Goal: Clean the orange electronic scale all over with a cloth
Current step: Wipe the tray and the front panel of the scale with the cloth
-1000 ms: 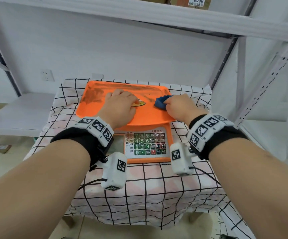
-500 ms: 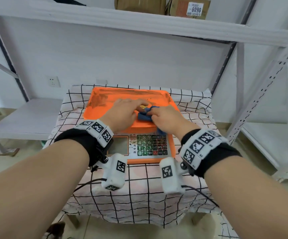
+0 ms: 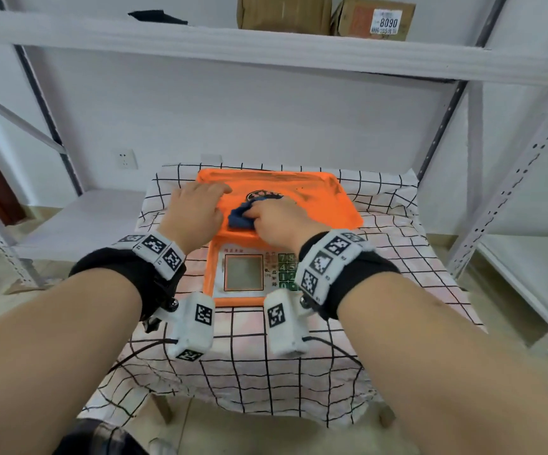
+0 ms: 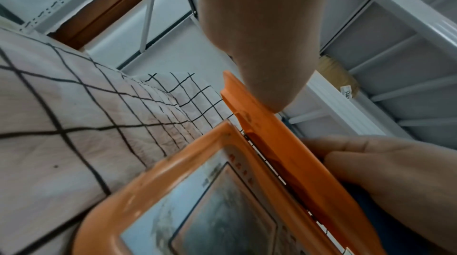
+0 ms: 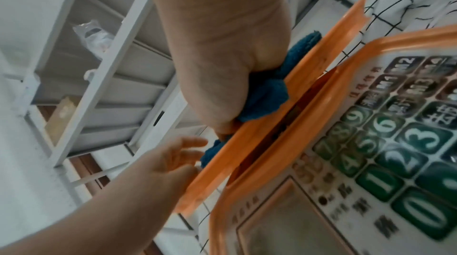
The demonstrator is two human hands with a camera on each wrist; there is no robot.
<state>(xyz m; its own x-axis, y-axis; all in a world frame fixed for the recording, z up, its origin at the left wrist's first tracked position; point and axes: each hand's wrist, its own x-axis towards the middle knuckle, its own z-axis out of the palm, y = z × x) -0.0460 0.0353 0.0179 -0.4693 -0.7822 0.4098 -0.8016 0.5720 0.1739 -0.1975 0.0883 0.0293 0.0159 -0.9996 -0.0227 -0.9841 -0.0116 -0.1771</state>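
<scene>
Currently right hand [image 3: 276, 221] bunches blue terry cloth [image 3: 240, 215], left hand [image 3: 197, 210] flat on orange plastic scale [image 3: 325, 205]; overlap strokes, brace firmly.

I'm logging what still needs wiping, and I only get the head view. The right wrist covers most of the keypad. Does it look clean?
Observer: No. The right wrist view shows the keypad with greyish smears across its green number keys.
Operator: And the cloth? I only see the back of the hand.
Observer: The right hand has its fingers curled round the bunched blue cloth and presses it onto the near edge of the platter.
Operator: Is the display any better?
Observer: No. In the left wrist view, the display window is streaked with dark grime.
</scene>
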